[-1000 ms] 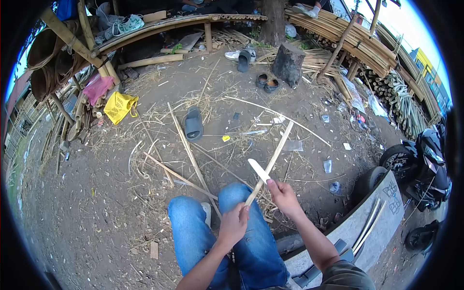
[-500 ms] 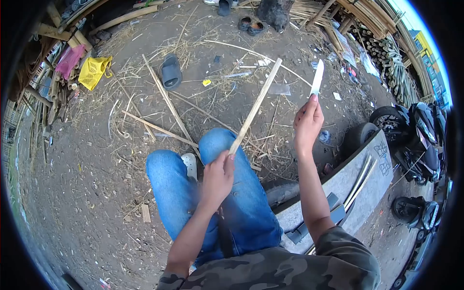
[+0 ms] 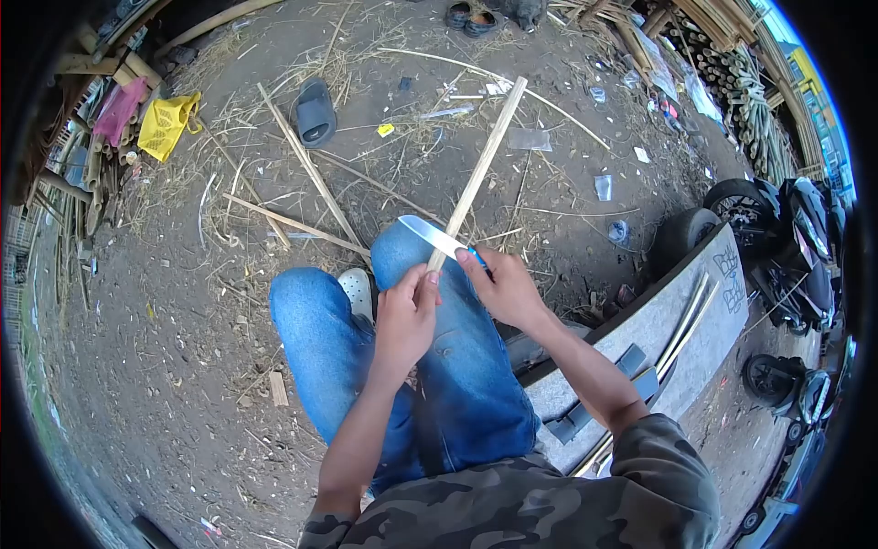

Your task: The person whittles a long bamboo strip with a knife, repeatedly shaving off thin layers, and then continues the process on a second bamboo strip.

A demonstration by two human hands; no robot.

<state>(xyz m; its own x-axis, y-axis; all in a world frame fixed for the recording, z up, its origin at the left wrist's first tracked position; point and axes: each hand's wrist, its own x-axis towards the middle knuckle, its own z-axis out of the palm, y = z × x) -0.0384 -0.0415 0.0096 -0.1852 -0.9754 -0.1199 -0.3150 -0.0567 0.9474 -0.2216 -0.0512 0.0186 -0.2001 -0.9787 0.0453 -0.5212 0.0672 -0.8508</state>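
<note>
My left hand [image 3: 408, 311] is closed around the lower end of a split bamboo strip [image 3: 487, 157], which slants up and away over my right knee. In my right hand [image 3: 503, 285] is a knife [image 3: 433, 237] with a bright blade and a blue part at the handle. The blade lies across the strip just above my left fingers, its tip pointing left. Whether the edge bites into the bamboo I cannot tell. The strip's lowest end is hidden in my left hand.
More bamboo strips [image 3: 311, 165] and shavings litter the ground ahead, near a grey slipper [image 3: 315, 112]. To my right is a grey board [image 3: 704, 302] with thin strips and a dark object [image 3: 608, 393] on it. Motorcycles [image 3: 786, 242] stand beyond, and bamboo poles [image 3: 759, 119] are stacked far right.
My right hand has come down and left, bringing the knife from held upright to lying across the strip. My left hand still grips the strip. The view has shifted slightly.
</note>
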